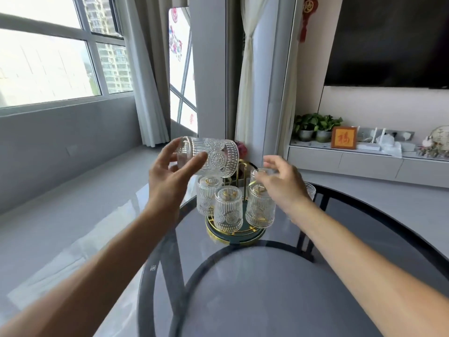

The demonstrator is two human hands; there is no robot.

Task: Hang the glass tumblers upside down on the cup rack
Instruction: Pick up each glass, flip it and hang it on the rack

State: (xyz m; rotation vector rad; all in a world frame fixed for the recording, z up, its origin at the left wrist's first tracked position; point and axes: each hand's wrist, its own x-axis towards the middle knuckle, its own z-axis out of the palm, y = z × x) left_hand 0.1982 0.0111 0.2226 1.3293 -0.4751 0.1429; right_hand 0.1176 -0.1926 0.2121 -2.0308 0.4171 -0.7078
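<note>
While the left hand [170,176] grips a glass tumbler [211,154] on its side above the cup rack [233,229], thumb and fingers wrapped round its base end, the right hand [281,183] rests its curled fingers on a tumbler [260,207] hung upside down on the rack. Two more tumblers [228,207] hang inverted there, on the glass table [364,239].

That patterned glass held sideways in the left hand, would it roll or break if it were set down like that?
The tumbler looks round-sided, so on its side on the smooth glass table it would probably roll. It seems to be thick pressed glass: likely rigid, fairly heavy, and breakable if dropped. Its ribbed surface probably helps the left hand grip it.
</note>
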